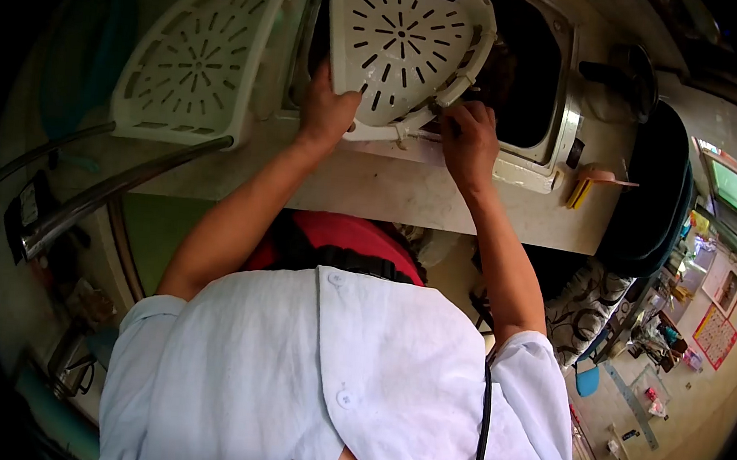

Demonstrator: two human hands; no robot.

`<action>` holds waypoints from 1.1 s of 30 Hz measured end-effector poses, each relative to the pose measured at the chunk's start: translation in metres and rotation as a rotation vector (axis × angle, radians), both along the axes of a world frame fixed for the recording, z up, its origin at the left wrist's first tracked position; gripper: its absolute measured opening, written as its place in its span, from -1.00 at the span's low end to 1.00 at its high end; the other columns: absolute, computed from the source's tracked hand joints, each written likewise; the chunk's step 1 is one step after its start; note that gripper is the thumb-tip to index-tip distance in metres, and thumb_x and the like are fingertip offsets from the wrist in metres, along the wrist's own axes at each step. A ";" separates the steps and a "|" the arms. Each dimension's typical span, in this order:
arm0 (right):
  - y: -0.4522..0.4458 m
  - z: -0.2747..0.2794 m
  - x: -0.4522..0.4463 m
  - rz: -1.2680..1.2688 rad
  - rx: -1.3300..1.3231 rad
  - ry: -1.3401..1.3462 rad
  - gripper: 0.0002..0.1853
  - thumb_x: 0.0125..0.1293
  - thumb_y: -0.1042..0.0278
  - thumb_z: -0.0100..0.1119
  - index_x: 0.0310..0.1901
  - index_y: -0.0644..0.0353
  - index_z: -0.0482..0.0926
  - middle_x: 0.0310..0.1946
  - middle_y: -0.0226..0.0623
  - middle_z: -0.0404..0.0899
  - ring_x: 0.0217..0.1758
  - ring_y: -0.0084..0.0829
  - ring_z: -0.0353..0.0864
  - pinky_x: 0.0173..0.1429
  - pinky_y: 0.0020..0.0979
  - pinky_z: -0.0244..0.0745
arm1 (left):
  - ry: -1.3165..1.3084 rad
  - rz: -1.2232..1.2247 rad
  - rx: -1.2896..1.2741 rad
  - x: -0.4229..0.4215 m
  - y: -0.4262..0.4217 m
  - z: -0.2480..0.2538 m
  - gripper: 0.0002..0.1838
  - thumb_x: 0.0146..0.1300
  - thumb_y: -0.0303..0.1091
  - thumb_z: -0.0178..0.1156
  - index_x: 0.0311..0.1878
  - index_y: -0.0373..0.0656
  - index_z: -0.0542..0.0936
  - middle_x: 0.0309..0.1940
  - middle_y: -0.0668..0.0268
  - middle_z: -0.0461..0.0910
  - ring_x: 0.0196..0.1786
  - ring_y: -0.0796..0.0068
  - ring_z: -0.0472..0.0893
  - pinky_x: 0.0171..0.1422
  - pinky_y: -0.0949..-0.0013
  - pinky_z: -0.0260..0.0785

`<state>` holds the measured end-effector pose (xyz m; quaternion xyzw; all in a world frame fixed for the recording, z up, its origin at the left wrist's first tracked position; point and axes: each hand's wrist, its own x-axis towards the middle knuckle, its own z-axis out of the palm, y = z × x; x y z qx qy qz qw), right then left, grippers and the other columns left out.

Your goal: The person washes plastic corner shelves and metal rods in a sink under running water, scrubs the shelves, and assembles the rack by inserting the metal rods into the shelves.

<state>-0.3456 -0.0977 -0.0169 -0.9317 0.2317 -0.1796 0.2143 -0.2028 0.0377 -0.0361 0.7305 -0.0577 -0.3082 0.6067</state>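
Observation:
A white slotted plastic shelf (402, 34) with a rounded corner is tilted over the dark opening of a sink (524, 78). My left hand (328, 112) grips its near left edge, the thumb lying on top of the shelf. Close to the shelf's right rim is my right hand (471, 135), its fingers bent and drawn together. Whatever those fingertips hold, if anything, is too small and dark to make out. A second white slotted shelf (196, 68) rests at the left, beside the sink.
Metal tubes (123, 191) stick out at the left below the second shelf. On the counter (388, 189), right of the sink, lie a pinkish item with a yellow part (579, 193) and a dark-handled pan or pot (627, 81). A teal basin (91, 48) stands far left.

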 end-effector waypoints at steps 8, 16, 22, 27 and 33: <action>-0.008 -0.013 -0.001 0.052 -0.080 0.043 -0.91 -0.08 0.51 0.16 -0.48 0.10 0.54 -0.43 -0.30 0.46 -0.27 -0.22 0.43 -0.32 -0.26 0.39 | -0.198 -0.031 -0.008 0.000 -0.002 0.005 -0.46 -0.13 -0.50 0.00 0.06 -0.24 0.34 -0.21 0.07 0.52 -0.21 0.17 0.54 -0.08 0.28 0.37; 0.030 0.016 0.015 0.211 0.107 0.069 -0.92 -0.11 0.45 0.19 -0.49 0.06 0.57 -0.45 -0.37 0.44 -0.25 -0.30 0.45 -0.30 -0.31 0.44 | -0.509 -0.183 0.011 -0.014 0.004 0.013 -0.38 -0.09 -0.53 -0.05 0.18 -0.25 0.25 -0.08 0.01 0.47 -0.01 0.17 0.49 0.08 0.32 0.29; 0.039 0.024 0.025 0.220 0.060 0.062 -0.97 -0.12 0.46 0.13 -0.59 0.10 0.55 -0.51 -0.31 0.42 -0.30 -0.28 0.44 -0.37 -0.30 0.43 | -0.650 -0.145 0.005 -0.016 0.002 0.015 -0.40 -0.13 -0.51 -0.04 0.14 -0.21 0.30 -0.15 0.00 0.49 -0.13 0.01 0.50 -0.05 0.22 0.35; 0.021 0.010 0.030 0.179 -0.070 0.222 -0.96 -0.15 0.49 0.10 -0.60 0.16 0.55 -0.49 -0.25 0.45 -0.28 -0.23 0.46 -0.35 -0.27 0.45 | -0.635 -0.155 -0.093 -0.017 0.006 0.011 -0.53 0.01 -0.44 0.03 0.08 -0.24 0.36 -0.19 0.03 0.51 -0.17 0.08 0.53 -0.08 0.27 0.36; 0.047 0.028 0.051 0.341 0.253 0.395 -0.91 -0.05 0.43 0.08 -0.59 0.23 0.52 -0.50 -0.10 0.53 -0.34 -0.08 0.52 -0.31 -0.16 0.45 | -0.461 -0.152 -0.174 -0.022 0.014 0.004 -0.60 0.22 -0.15 0.07 0.01 -0.24 0.42 -0.32 0.16 0.55 -0.30 0.39 0.53 -0.17 0.40 0.36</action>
